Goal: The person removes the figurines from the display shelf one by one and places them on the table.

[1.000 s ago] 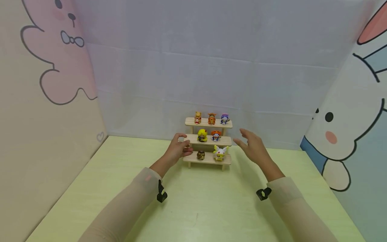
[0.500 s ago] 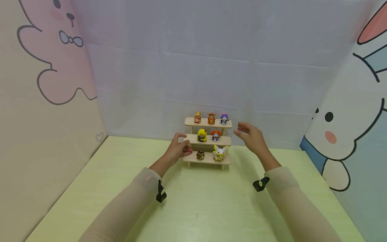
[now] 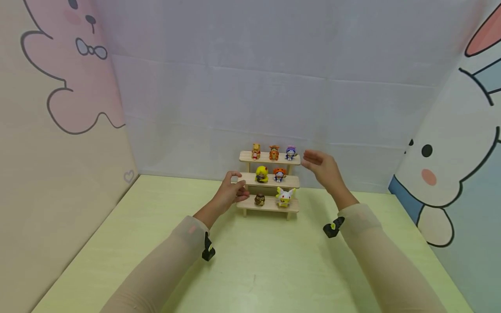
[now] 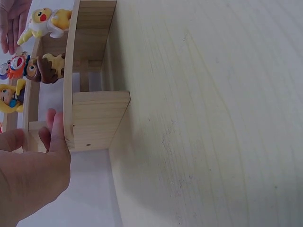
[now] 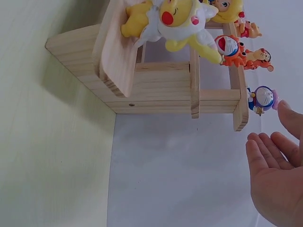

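Note:
A three-tier wooden display shelf [image 3: 270, 203] holding several small cartoon figurines stands against the back wall. My left hand [image 3: 228, 192] grips its left end, the thumb and fingers around the middle board's end. In the left wrist view, fingertips [image 4: 56, 130] reach between the lower and middle boards. My right hand [image 3: 322, 169] hovers off the top board's right end, fingers extended and holding nothing. Nearest to it stands a blue-and-white figurine in a purple hat [image 5: 263, 98]. Tiger [image 3: 274, 153] and yellow bear [image 3: 256, 151] figurines share that board.
On the middle board sit a yellow-haired figurine [image 3: 262, 174] and one with an orange hood [image 3: 279, 174]. The bottom board bears an owl [image 3: 259, 199] and a white-and-yellow eared figurine [image 3: 284, 198]. A pale table [image 3: 254, 269] lies beneath; printed walls flank both sides.
My right hand has risen and shifted slightly left, from beside the middle board to beside the top one. My left hand, the shelf and the figurines stay in place.

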Demonstrator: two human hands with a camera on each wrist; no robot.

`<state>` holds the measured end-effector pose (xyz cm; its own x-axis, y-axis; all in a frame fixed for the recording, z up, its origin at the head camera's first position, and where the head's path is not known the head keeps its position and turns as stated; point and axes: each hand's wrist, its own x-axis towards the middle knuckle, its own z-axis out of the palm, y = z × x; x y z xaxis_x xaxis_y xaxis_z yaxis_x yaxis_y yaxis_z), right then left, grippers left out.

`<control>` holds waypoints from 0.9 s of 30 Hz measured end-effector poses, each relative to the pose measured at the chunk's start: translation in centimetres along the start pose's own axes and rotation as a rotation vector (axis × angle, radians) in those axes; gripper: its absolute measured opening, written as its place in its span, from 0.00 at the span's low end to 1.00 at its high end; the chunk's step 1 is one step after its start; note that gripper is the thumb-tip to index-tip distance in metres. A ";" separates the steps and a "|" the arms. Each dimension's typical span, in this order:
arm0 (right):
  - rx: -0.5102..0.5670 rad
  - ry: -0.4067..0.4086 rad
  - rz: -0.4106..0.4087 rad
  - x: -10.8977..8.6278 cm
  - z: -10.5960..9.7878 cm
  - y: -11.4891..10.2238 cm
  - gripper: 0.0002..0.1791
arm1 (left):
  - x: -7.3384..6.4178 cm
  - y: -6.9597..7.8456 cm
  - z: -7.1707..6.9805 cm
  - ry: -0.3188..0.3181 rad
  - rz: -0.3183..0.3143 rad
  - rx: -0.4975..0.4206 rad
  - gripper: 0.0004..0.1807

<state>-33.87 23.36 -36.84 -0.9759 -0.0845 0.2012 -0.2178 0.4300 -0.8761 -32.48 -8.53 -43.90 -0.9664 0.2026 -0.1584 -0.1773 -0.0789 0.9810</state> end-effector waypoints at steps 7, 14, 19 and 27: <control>0.072 -0.027 0.016 1.2 0.3 -0.5 0.30 | -0.1 0.0 0.0 -0.004 -0.004 -0.004 0.20; 0.123 -0.064 0.032 2.3 0.7 -0.7 0.30 | 0.1 -0.1 0.0 0.006 -0.013 -0.010 0.19; 0.117 -0.088 0.033 2.8 0.9 -0.9 0.30 | 0.2 -0.1 0.0 0.013 -0.018 -0.019 0.18; 0.077 -0.131 0.034 3.5 1.2 -1.5 0.31 | 0.1 0.0 0.1 0.011 -0.022 -0.019 0.19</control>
<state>-37.01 21.34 -35.32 -0.9748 -0.1901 0.1167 -0.1805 0.3650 -0.9133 -32.56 -8.43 -43.94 -0.9642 0.1935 -0.1813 -0.2021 -0.0936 0.9749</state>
